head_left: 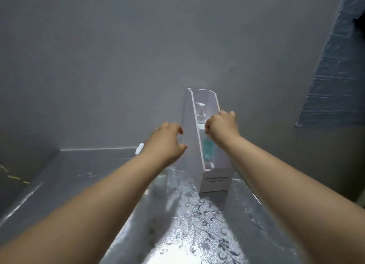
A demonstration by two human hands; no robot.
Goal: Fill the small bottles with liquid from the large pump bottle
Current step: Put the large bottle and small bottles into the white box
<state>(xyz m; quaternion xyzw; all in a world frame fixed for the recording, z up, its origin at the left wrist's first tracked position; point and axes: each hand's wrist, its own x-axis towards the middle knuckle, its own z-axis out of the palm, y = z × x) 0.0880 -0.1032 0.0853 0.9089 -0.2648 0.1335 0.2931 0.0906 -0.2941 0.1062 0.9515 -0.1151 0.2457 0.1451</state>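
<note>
So there's a tall white box with an open top standing upright on a table covered in shiny silver floral cloth, with the grey wall right behind the box. The large pump bottle is standing inside the box. You can see its white pump head near the top and blue-green liquid lower down.

The right hand is on the box's right wall. Its fingers are curled tight over the top edge, so it's got a proper hold on that side. The left hand is just beside the box's left wall, with the fingers bent in a loose claw and nothing in them. The thumb tip is at the wall or just short of it, hard to tell.

Left of the box, partly under the left forearm, there's a pale see-through thing that might be one of the small bottles, but it's too blurry to be sure. A small white object sits further left of the box, by the left wrist.
</note>
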